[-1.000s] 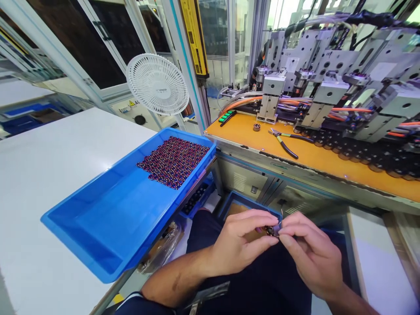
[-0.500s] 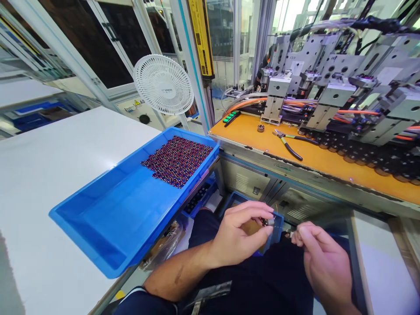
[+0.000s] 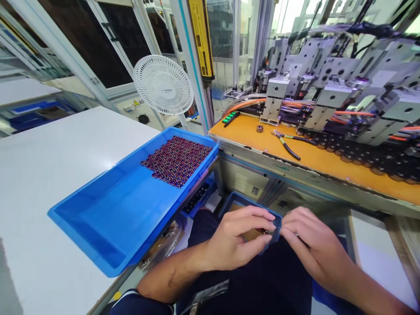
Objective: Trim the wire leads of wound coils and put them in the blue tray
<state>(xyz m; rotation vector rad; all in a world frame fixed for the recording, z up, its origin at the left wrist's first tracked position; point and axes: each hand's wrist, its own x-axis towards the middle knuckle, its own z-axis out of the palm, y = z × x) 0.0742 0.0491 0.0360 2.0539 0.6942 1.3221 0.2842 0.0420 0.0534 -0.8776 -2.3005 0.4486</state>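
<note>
My left hand (image 3: pixel 238 238) is closed over my lap, thumb and fingers pinching a small round metal part (image 3: pixel 264 231). Most of that part is hidden behind the fingertips. My right hand (image 3: pixel 311 245) has its thumb and forefinger pressed together right beside the part, and its fingers are slightly blurred. Whatever sits in that pinch is too small to make out. Under both hands a blue bin (image 3: pixel 226 202) shows in part, with a brownish-yellow bottom.
A large blue tray (image 3: pixel 98 214) on the white table (image 3: pixel 49 162) holds many small round dark parts (image 3: pixel 179 159). On the orange bench (image 3: pixel 243 133) lie cutting pliers (image 3: pixel 287 142), a single round part (image 3: pixel 260 128) and a row of dark pieces (image 3: pixel 357 151) before machinery. A white fan (image 3: pixel 164 85) stands behind.
My right hand has moved left and up to meet my left hand at the round part. My left hand has stayed nearly in place, still pinching the part.
</note>
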